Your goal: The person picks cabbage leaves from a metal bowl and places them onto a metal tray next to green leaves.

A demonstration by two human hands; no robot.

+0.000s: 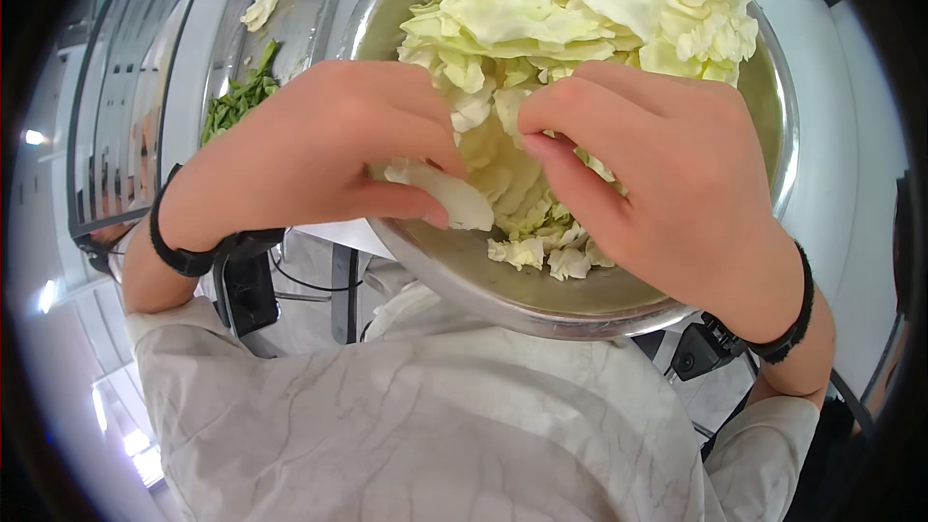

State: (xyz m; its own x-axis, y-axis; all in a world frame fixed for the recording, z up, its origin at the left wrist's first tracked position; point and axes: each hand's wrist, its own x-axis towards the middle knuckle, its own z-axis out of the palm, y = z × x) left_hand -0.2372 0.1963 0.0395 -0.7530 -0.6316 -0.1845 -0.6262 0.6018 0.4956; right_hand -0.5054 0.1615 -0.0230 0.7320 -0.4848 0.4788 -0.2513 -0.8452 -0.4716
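Observation:
A large round metal bowl (pixel 522 315) lies before me, holding a heap of torn pale-green cabbage leaves (pixel 507 11). Over its left side, my left hand (pixel 326 138) grips a thick whitish piece of cabbage (pixel 460 199) between thumb and curled fingers. My right hand (pixel 652 167) hovers over the bowl's right half, with thumb and forefinger pinched together at the edge of a pale leaf piece (pixel 510 109); whether they hold it is unclear. Smaller torn bits (pixel 540 254) lie in the bowl below the two hands.
Left of the bowl stands a metal tray (pixel 301 29) with green leafy vegetable pieces (pixel 239 101) and a pale scrap (pixel 262 7). The bowl's near rim is close to my light-coloured garment. Black straps with attached devices are on both wrists.

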